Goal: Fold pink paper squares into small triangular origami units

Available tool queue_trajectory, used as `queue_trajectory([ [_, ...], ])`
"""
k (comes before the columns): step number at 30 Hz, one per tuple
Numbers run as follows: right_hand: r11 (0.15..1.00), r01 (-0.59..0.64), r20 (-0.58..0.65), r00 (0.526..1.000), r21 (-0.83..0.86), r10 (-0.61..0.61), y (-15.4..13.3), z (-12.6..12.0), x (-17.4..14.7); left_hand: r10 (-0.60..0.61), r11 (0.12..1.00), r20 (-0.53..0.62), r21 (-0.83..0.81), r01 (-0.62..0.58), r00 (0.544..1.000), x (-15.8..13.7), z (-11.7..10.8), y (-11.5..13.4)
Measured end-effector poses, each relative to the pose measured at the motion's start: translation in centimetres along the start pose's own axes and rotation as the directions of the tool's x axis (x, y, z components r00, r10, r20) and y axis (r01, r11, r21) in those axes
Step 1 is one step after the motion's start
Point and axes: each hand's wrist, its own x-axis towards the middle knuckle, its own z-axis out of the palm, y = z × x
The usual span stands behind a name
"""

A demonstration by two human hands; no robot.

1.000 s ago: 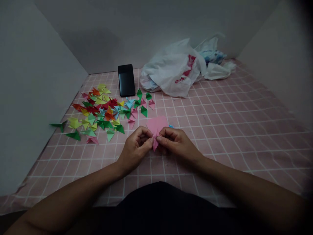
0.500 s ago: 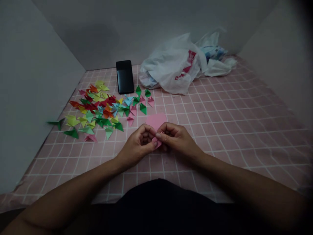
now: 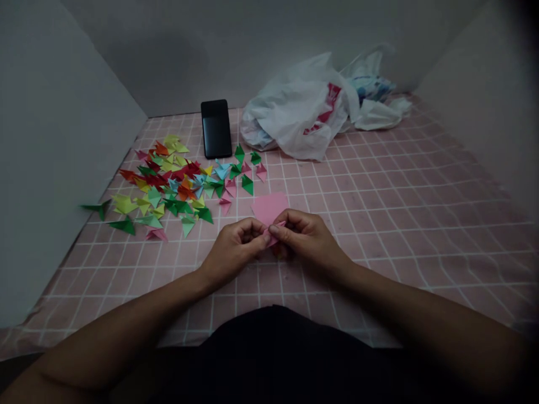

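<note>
Between my two hands is a small folded piece of pink paper (image 3: 275, 238). My left hand (image 3: 238, 244) pinches its left side between thumb and fingers. On the other side, my right hand (image 3: 309, 235) grips it with the thumb pressed on top. My fingers cover much of the fold, so its full shape is hidden. Just beyond my fingertips lies a flat sheet of pink paper (image 3: 270, 205) on the checked cloth. To the left spreads a heap of small folded paper birds (image 3: 168, 182) in green, yellow, red, orange, blue and pink.
A black phone (image 3: 216, 129) stands behind the paper birds, near the back wall. White plastic bags (image 3: 295, 109) with red print sit crumpled at the back. Pale walls (image 3: 46, 168) enclose the left, back and right of the pink checked cloth (image 3: 404, 213).
The folded pink paper has turned between my fingers, and a narrow pointed edge now shows toward the right. My left fingers have closed in more. The things on the cloth keep their places.
</note>
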Motion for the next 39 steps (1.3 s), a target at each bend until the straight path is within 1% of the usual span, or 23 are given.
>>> queue_trajectory([
  [2, 0.999, 0.029, -0.018, 0.999, -0.019, -0.029, 0.0, 0.0, -0.1, -0.002, 1.000, 0.031, 0.020, 0.002, 1.000, 0.0, -0.1, 0.1],
  [5, 0.997, 0.057, -0.047, 0.997, -0.053, -0.060, -0.1, -0.1, -0.2, 0.036, 0.997, 0.018, 0.069, -0.037, 0.999, 0.0, -0.3, 0.3],
  [10, 1.000, 0.013, -0.018, 1.000, 0.011, -0.013, -0.4, -0.3, 0.1, 0.068, 0.990, -0.018, 0.121, -0.065, 0.998, 0.0, -0.4, 0.1],
  [12, 1.000, 0.013, -0.032, 0.999, 0.028, -0.012, -0.5, -0.3, 0.2, 0.073, 0.989, -0.034, 0.129, -0.068, 0.997, 0.1, -0.4, 0.0],
  [15, 0.999, 0.020, -0.113, 0.993, 0.025, -0.017, -0.7, -0.3, 0.2, 0.071, 0.994, -0.067, 0.089, -0.065, 0.995, 0.2, -0.5, 0.1],
  [19, 0.995, 0.085, -0.244, 0.967, 0.055, -0.069, -0.4, -0.4, 0.3, 0.088, 0.995, -0.117, 0.048, -0.083, 0.989, 0.5, -0.7, -0.1],
  [24, 0.984, 0.092, -0.300, 0.953, 0.152, -0.043, -0.2, -0.4, 0.5, 0.111, 0.993, -0.183, -0.011, -0.115, 0.977, 0.7, -0.8, -0.6],
  [28, 0.984, 0.081, -0.302, 0.953, 0.158, -0.030, -0.3, -0.2, 0.4, 0.095, 0.991, -0.206, -0.071, -0.112, 0.974, 0.7, -0.6, -0.8],
  [32, 0.986, 0.044, -0.273, 0.962, 0.162, 0.002, -0.2, -0.1, 0.2, 0.081, 0.991, -0.159, -0.089, -0.096, 0.984, 0.6, -0.3, -0.8],
  [35, 0.982, 0.037, -0.227, 0.974, 0.188, 0.006, 0.1, -0.1, 0.2, 0.108, 0.990, -0.161, -0.068, -0.120, 0.981, 0.6, -0.4, -0.8],
  [39, 0.972, 0.009, -0.115, 0.993, 0.233, 0.018, 0.6, 0.0, 0.2, 0.145, 0.985, -0.225, -0.063, -0.163, 0.964, 0.7, -0.6, -0.7],
])
